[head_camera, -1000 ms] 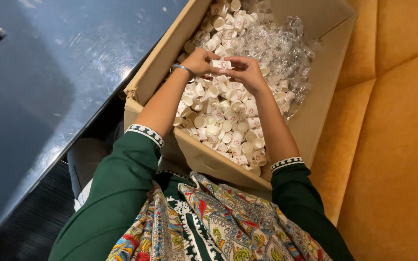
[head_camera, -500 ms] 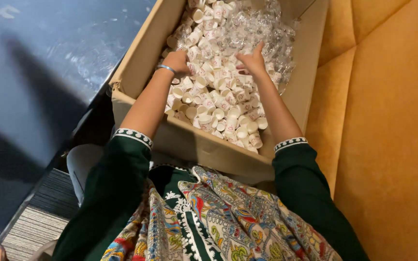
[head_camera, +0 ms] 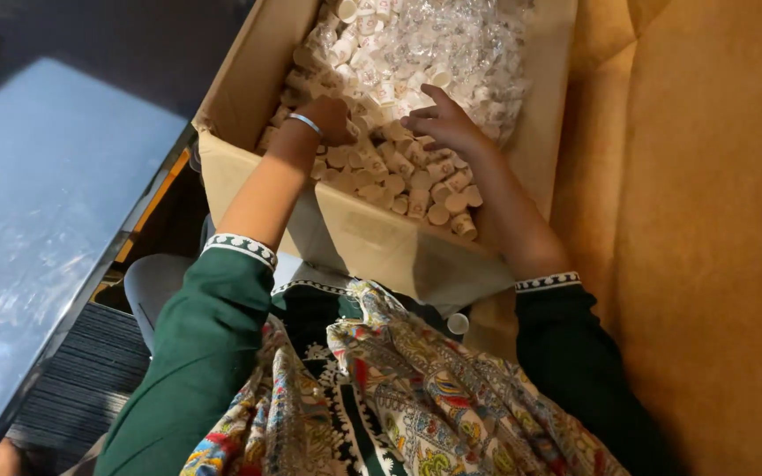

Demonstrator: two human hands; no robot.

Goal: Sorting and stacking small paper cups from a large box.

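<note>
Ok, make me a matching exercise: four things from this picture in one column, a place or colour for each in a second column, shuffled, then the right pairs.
Things:
1. cardboard box
2. left hand
3. right hand
4. single small cap

Descriptions:
A. spread open, palm down, on the caps next to the clear plastic
B. lies outside the box, below its front wall
C. tan, filled with small pale caps
D. curled into the caps, silver bangle on the wrist

Pairs: 1-C, 2-D, 3-A, 4-B
</note>
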